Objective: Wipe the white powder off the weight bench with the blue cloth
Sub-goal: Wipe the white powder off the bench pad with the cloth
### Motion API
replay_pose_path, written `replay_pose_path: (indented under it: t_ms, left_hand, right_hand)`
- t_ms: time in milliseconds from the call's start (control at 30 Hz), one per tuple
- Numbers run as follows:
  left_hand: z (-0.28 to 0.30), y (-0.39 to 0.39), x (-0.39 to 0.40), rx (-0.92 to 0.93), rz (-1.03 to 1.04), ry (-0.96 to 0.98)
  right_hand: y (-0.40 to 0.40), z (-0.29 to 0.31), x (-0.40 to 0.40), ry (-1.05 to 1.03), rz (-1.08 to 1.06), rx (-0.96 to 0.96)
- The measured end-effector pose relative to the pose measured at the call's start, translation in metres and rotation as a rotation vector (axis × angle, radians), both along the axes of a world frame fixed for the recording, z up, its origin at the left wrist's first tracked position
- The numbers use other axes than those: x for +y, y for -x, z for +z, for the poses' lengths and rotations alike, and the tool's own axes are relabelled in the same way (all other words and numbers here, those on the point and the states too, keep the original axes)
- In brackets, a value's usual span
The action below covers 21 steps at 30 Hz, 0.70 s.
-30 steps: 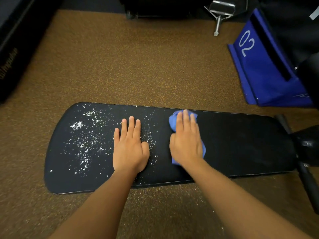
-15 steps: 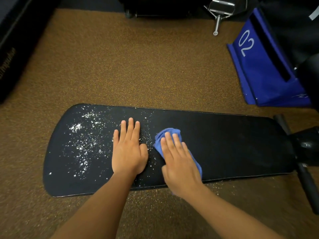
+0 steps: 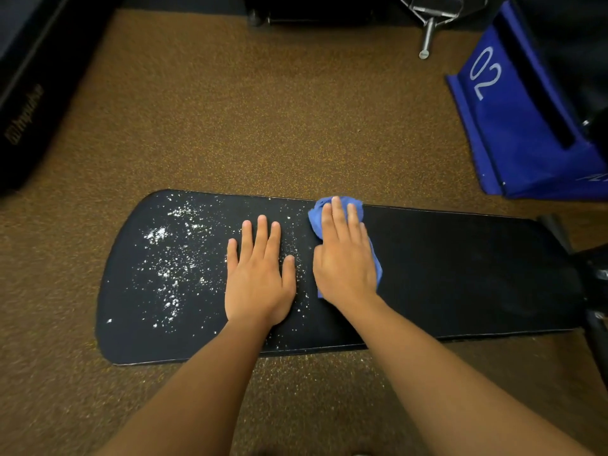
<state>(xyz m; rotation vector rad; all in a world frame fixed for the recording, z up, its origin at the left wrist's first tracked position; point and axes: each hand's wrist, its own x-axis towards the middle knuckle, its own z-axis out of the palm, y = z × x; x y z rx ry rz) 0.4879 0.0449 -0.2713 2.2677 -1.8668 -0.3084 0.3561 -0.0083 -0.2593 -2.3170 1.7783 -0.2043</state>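
The black weight bench pad (image 3: 460,274) stretches across the lower middle of the view. White powder (image 3: 167,258) is scattered over its left third, with a thin strip of specks between my hands. My right hand (image 3: 343,255) presses flat, fingers straight, on the crumpled blue cloth (image 3: 317,217) at the pad's far edge near its middle. Only the cloth's edges show around the hand. My left hand (image 3: 258,274) rests flat on the pad just left of it, fingers straight, holding nothing.
Brown speckled gym flooring (image 3: 263,110) surrounds the bench. A blue block marked 02 (image 3: 513,126) stands at the right, a metal handle (image 3: 427,31) at the top, black equipment (image 3: 29,93) at the left. The bench's dark frame (image 3: 595,291) sticks out at the right edge.
My right hand has pushed the cloth from the pad's near edge away from me to the far edge. The left hand has stayed in place.
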Motion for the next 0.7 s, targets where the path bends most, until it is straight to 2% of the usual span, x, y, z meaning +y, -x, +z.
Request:
replay_pose_path:
  t_ms: [167, 333, 367, 500, 633, 700]
  left_hand:
    - [0.000, 0.000, 0.001, 0.005, 0.005, 0.000]
    - [0.001, 0.000, 0.000, 0.014, 0.011, 0.002]
    - [0.002, 0.001, 0.000, 0.017, 0.012, 0.001]
    - [0.000, 0.000, -0.001, 0.030, 0.012, 0.005]
    - [0.002, 0.000, 0.000, 0.016, 0.006, 0.021]
    - [0.002, 0.000, 0.000, 0.018, 0.006, 0.021]
  right_hand:
    - [0.033, -0.002, 0.037, 0.011, 0.121, 0.040]
    - [0.008, 0.002, 0.002, 0.011, -0.266, -0.065]
    - [-0.004, 0.004, -0.002, -0.014, -0.277, -0.079]
    - [-0.026, 0.000, 0.026, -0.031, 0.009, 0.011]
    - [0.012, -0.002, 0.066, 0.012, 0.165, 0.044]
    - [0.027, -0.001, 0.069, 0.041, 0.176, 0.057]
